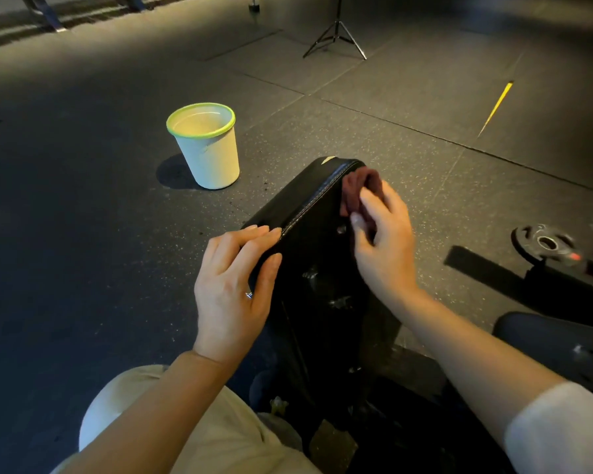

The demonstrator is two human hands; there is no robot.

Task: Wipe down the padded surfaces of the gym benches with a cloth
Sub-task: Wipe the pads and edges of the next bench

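I see open floor (83,217) from nine to eleven o'clock of the bench pad (308,213), until the white bucket (208,148) at eleven. At three o'clock a weight plate (545,242) and dark frame (562,289) crowd the way. A tripod (336,35) stands far off at twelve.

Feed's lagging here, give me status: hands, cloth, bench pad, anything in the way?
Right hand grips dark red cloth against black bench pad side. Left hand rests on pad's stitched edge. White bucket stands apart; nothing blocking.

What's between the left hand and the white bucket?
Head view: only bare dark speckled rubber floor lies between the left hand and the green-rimmed white bucket.
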